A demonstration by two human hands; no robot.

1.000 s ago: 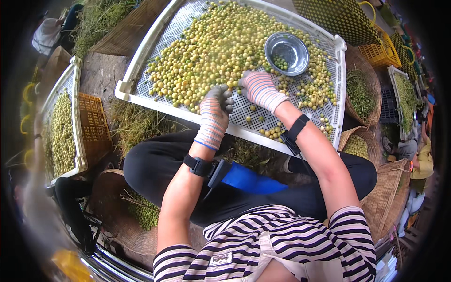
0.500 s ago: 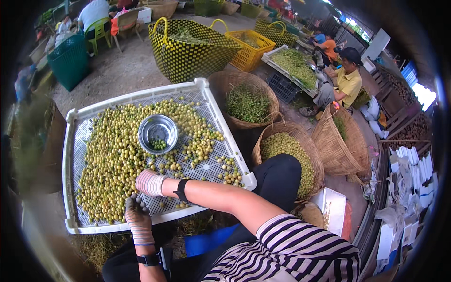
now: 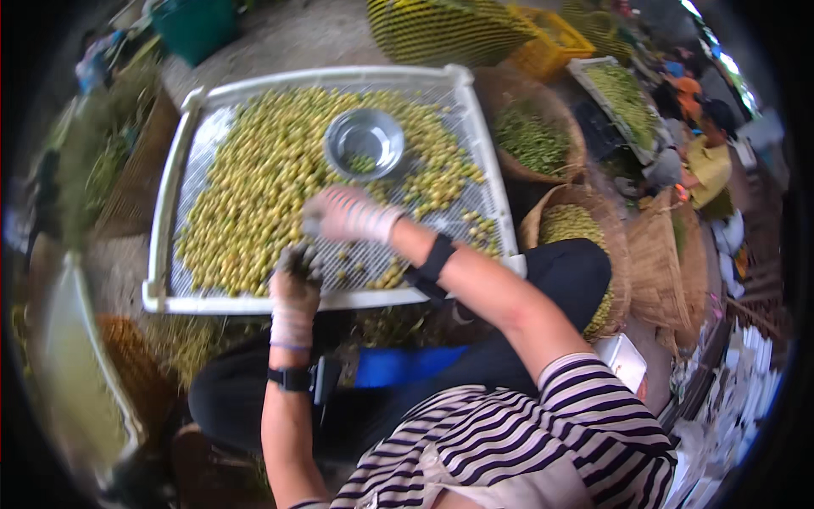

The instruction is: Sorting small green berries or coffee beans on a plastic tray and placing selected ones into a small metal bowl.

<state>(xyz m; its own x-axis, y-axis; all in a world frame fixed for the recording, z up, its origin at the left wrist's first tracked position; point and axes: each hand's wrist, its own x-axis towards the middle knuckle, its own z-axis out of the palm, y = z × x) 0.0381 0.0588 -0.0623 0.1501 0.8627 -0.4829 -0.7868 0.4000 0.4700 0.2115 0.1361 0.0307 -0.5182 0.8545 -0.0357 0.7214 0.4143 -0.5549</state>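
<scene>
A white mesh-bottomed tray (image 3: 339,301) lies before me, tilted a little in view and spread with small round yellow-green fruits (image 3: 254,187). My left hand (image 3: 295,293), in a pale striped glove with grey fingers, is at the tray's near edge beside the fruits; its fingers are bent and smeared. Just above and to the right of it, my right hand (image 3: 352,212), gloved alike, reaches in over the fruits. Its fingers are blurred by motion, so what either hand holds is hidden. A steel bowl (image 3: 365,144) with a few green fruits at its bottom sits among them, beyond my right hand.
Right of the tray stand a wicker basket of green stalks (image 3: 534,140), one of yellow fruits (image 3: 577,225) and another wicker basket (image 3: 657,271). A yellow crate (image 3: 551,42) and a co-worker in a yellow shirt (image 3: 708,165) are farther off. A pale-rimmed tray (image 3: 85,356) leans left.
The view has shifted, so the white tray and bowl appear higher and farther right. Both hands stay over the tray's near part; the right hand has moved slightly away from the left.
</scene>
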